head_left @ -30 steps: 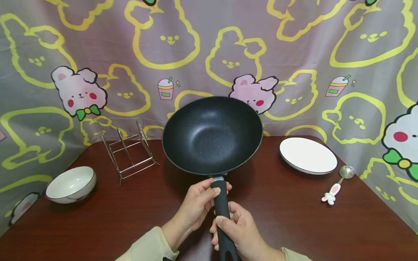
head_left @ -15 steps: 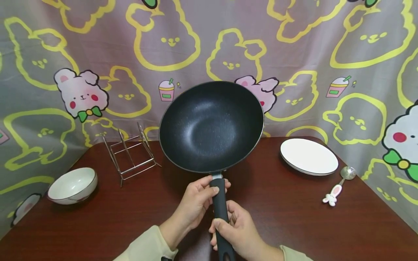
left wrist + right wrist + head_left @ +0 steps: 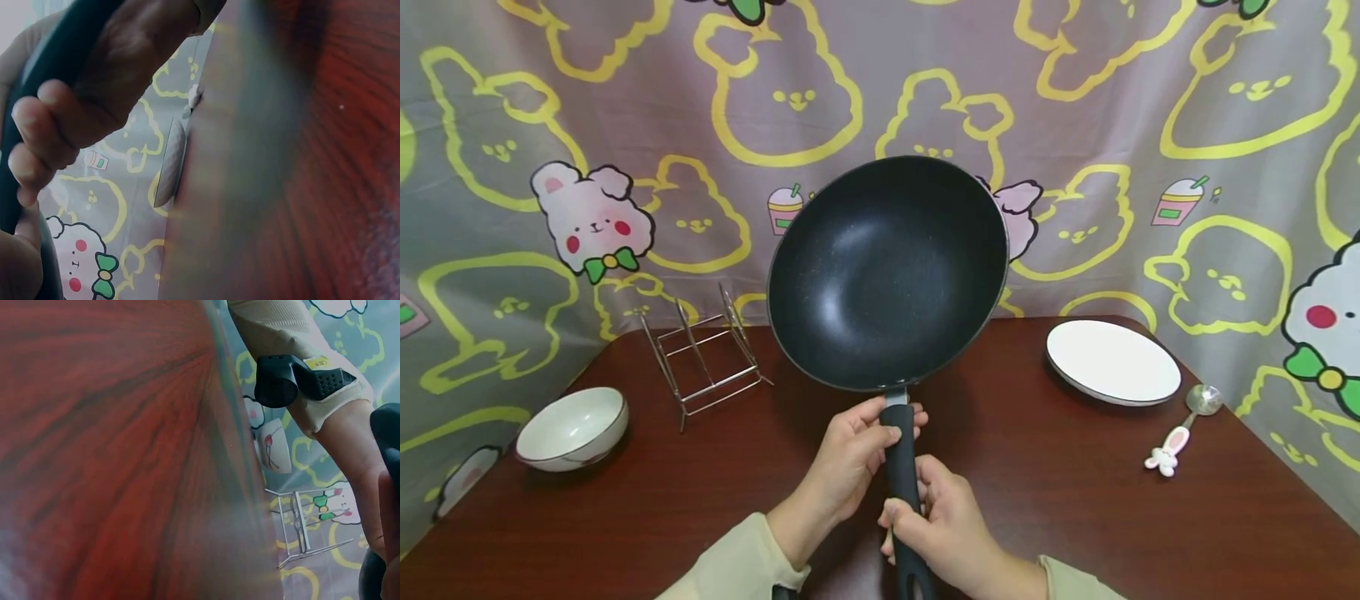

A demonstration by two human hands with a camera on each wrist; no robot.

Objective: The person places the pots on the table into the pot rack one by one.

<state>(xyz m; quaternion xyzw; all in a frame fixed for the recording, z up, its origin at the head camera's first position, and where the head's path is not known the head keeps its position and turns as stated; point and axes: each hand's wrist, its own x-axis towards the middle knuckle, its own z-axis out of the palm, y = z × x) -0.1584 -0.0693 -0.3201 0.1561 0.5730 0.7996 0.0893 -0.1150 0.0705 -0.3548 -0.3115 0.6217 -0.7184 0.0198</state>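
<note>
In the head view a black wok (image 3: 887, 275) is held up over the table, its dark inside turned toward me. Its black handle (image 3: 901, 471) points down at me. My left hand (image 3: 853, 454) grips the handle's upper end just below the metal neck, thumb across the front. Lower down, my right hand (image 3: 955, 525) grips the same handle near its looped end. Curled fingers (image 3: 44, 122) wrap the handle in the left wrist view. From the right wrist the left forearm (image 3: 350, 444) shows, with part of the handle (image 3: 389, 434) at the edge.
A white bowl (image 3: 574, 427) sits at the left, with a wire rack (image 3: 706, 358) behind it. At the right lie a white plate (image 3: 1112, 362) and a spoon (image 3: 1180, 433) with a rabbit handle. A patterned curtain (image 3: 850, 83) hangs behind the brown table (image 3: 1060, 500).
The wok has risen and tipped further upright, its far rim moving up against the curtain. Both hands keep their grip on the handle. The bowl, rack, plate and spoon stay put.
</note>
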